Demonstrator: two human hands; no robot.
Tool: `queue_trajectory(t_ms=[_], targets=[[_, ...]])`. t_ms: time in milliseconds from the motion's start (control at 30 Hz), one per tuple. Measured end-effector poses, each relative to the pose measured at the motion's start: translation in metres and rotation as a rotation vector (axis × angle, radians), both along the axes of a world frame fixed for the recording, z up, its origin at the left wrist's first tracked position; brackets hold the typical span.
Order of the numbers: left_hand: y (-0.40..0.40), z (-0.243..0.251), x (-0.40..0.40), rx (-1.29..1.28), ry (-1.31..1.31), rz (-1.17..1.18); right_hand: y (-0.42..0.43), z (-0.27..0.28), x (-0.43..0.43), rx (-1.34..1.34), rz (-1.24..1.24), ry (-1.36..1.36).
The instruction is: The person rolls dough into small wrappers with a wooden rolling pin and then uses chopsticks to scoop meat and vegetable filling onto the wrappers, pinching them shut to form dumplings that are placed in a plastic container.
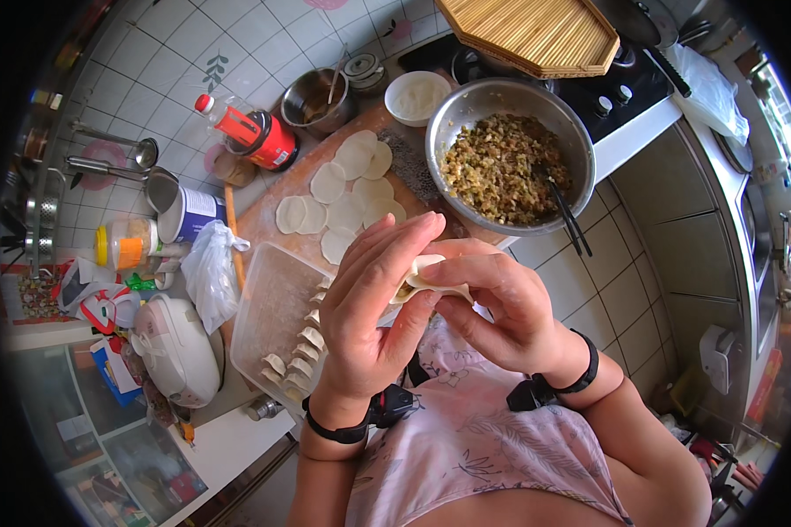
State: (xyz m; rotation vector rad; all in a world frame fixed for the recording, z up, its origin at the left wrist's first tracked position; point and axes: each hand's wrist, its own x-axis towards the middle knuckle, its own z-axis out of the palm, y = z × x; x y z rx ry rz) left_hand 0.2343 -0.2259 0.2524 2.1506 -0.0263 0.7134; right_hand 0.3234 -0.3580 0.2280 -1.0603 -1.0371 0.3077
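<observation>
Between both hands is a partly folded dumpling (pixel 439 275), some filling showing at its left side. My left hand (pixel 376 309) cups it from the left, thumb at its lower edge and fingers extended. My right hand (pixel 501 303) pinches the wrapper's right part between thumb and fingers. Beyond them, round dough wrappers (pixel 347 209) lie on a floured wooden board (pixel 273 221). A steel bowl (pixel 592 161) of chopped filling (pixel 507 165), with black chopsticks (pixel 570 221) in it, stands at the upper right. Folded dumplings (pixel 306 349) sit in a clear plastic container (pixel 263 277), partly hidden by my left hand.
A rolling pin (pixel 234 237) lies at the board's left, beside a white plastic bag (pixel 214 270). Behind stand a red-labelled bottle (pixel 263 138), a steel pot (pixel 316 102) and a white bowl (pixel 416 97). A woven tray (pixel 534 36) rests over the stove (pixel 639 89). A rice cooker (pixel 175 349) stands left.
</observation>
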Motion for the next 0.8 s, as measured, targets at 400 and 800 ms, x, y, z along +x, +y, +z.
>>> queue_trajectory(t_ms=[400, 800], targets=[[0.004, 0.007, 0.007, 0.37, -0.051, 0.009, -0.016, 0.005, -0.001, -0.263, 0.014, -0.002], [0.002, 0.006, 0.009, 0.391, -0.158, -0.088, -0.021, 0.016, 0.0, -0.106, 0.366, 0.404]])
